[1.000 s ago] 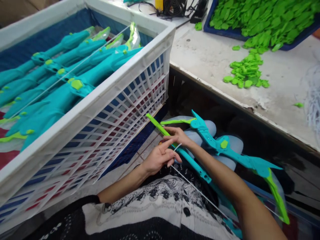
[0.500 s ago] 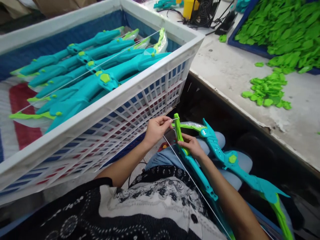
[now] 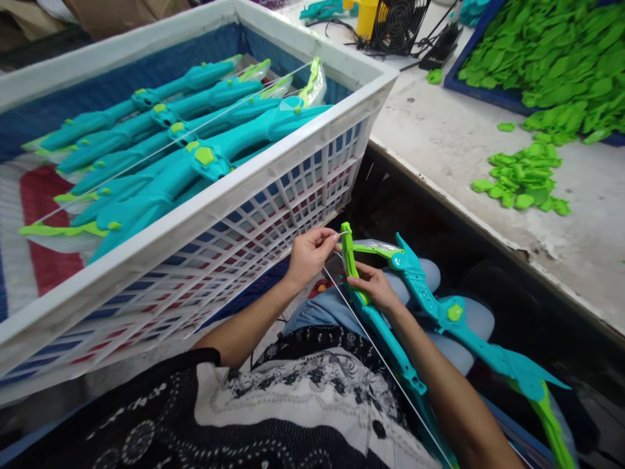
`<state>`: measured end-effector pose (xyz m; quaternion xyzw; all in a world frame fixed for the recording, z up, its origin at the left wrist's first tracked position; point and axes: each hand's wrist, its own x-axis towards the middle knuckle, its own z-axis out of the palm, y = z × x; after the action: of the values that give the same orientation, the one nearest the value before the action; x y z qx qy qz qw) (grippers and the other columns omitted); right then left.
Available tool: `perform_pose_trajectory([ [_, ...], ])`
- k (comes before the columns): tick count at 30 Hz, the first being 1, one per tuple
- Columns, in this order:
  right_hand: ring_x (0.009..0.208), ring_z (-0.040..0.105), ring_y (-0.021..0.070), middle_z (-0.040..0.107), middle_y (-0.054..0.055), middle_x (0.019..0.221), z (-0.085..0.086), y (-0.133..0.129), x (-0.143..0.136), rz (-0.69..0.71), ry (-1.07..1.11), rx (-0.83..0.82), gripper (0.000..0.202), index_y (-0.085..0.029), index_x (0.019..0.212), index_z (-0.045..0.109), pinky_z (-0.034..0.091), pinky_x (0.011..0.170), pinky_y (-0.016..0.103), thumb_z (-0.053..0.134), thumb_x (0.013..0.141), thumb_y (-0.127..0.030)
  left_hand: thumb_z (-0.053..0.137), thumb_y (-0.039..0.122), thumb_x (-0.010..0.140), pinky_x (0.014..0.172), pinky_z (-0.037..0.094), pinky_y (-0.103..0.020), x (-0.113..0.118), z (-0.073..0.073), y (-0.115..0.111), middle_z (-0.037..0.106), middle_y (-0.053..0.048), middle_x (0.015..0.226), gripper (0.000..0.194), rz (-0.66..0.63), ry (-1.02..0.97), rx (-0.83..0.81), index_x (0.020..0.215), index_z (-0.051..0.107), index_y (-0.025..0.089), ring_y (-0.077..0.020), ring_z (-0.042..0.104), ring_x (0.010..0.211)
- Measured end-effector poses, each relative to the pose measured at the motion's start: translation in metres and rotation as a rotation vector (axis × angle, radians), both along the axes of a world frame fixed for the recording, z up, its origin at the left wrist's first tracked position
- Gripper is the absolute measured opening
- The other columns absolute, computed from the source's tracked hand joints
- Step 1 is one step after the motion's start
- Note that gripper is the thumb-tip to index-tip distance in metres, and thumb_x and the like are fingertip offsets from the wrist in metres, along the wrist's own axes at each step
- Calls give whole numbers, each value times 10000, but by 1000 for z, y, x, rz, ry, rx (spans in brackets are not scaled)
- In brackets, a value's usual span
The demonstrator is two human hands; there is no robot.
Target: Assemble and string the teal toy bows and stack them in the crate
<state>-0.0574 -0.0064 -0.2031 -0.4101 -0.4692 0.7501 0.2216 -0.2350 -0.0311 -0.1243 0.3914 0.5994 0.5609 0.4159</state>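
Right of the white lattice plastic crate [image 3: 273, 159], the left hand [image 3: 312, 254] pinches white string [image 3: 343, 232] between fingertips at the tip of a teal-and-lime plastic bow [image 3: 389, 343]; the right hand [image 3: 375, 286] grips its limb. Bare white worktop [image 3: 424, 127] separates the crate, holding teal bows [image 3: 173, 176], from a blue tray [image 3: 483, 94] of green pieces [image 3: 547, 65]

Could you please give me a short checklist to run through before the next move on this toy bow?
1. Left hand pinching the white string near the tip: ok.
2. Right hand gripping the green limb: ok.
3. String end properly seated at the limb's tip: cannot tell, too small to see.
4. String's long run clear of the right forearm: ok, it passes beside it in this view.
5. Second bow not touching the held limb: cannot tell, its green end passes behind.
6. Finished-looking bows inside the crate: ok.
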Motion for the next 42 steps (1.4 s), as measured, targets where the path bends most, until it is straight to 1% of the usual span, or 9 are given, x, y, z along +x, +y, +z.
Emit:
perform_pose_trajectory([
  [12, 1006, 617, 236, 668, 53, 1119, 0, -3, -1, 17, 16, 26, 603, -215, 1156, 643, 456, 926, 384, 803, 593, -361, 636, 333, 780, 443, 341, -184, -1, 1, 6, 643, -11, 616, 205, -88, -51, 11, 806, 594, 134, -60, 451, 440],
  [17, 1040, 602, 248, 657, 68, 1138, -1, -8, 0, 68, -27, 216, 564, -215, 1202, 610, 457, 934, 411, 732, 686, -410, 709, 377, 713, 403, 278, -171, -13, 3, 16, 647, -8, 603, 437, -306, -252, -67, 1017, 508, 136, -51, 401, 396],
  [20, 1021, 598, 238, 656, 84, 1104, 14, -1, -3, 19, -155, 579, 434, -213, 1173, 624, 459, 924, 416, 657, 775, -383, 717, 397, 702, 402, 264, -171, -19, 4, 20, 639, -15, 595, 434, -339, -259, -88, 982, 530, 124, -46, 400, 399],
  [24, 897, 600, 177, 623, 69, 1005, 52, 32, -16, -158, -224, 1002, 320, -218, 1148, 622, 498, 805, 335, 586, 842, -304, 715, 393, 711, 404, 262, -170, -20, 8, 20, 642, -22, 594, 404, -339, -247, -79, 957, 540, 125, -45, 400, 402],
  [29, 738, 582, 130, 620, 29, 810, 85, 66, -36, -54, -92, 1145, 118, -178, 864, 675, 473, 654, 258, 596, 840, -262, 704, 383, 727, 407, 269, -165, -21, 13, 19, 643, -30, 600, 375, -367, -246, -78, 950, 549, 124, -42, 400, 406],
  [35, 672, 543, 122, 596, 7, 676, 95, 74, -36, 38, -111, 1235, 127, -161, 678, 643, 430, 624, 260, 626, 792, -216, 700, 400, 720, 411, 326, -189, -22, 14, 25, 528, 41, 541, 318, -377, -12, -111, 899, 583, 165, -74, 436, 423],
  [37, 641, 531, 112, 591, -1, 648, 92, 98, -25, -71, -149, 1134, 113, -149, 645, 634, 418, 609, 252, 663, 743, -196, 687, 348, 726, 515, 417, -216, -18, 12, 25, 570, 8, 644, 220, -302, 186, -4, 810, 593, 167, -115, 539, 573],
  [40, 564, 481, 84, 548, -8, 590, 89, 148, -1, -607, -236, 861, 115, -117, 612, 588, 394, 569, 245, 667, 694, -134, 571, 227, 796, 760, 462, -272, -8, 8, 24, 631, -49, 889, 90, -218, 384, 225, 844, 616, 166, -160, 584, 862],
  [42, 554, 451, 73, 509, -15, 584, 94, 163, 8, -904, -260, 778, 123, -118, 621, 550, 392, 577, 247, 618, 722, -105, 503, 190, 828, 833, 440, -301, -2, 8, 26, 642, -54, 905, 151, -311, 428, 288, 893, 637, 167, -162, 578, 890],
])
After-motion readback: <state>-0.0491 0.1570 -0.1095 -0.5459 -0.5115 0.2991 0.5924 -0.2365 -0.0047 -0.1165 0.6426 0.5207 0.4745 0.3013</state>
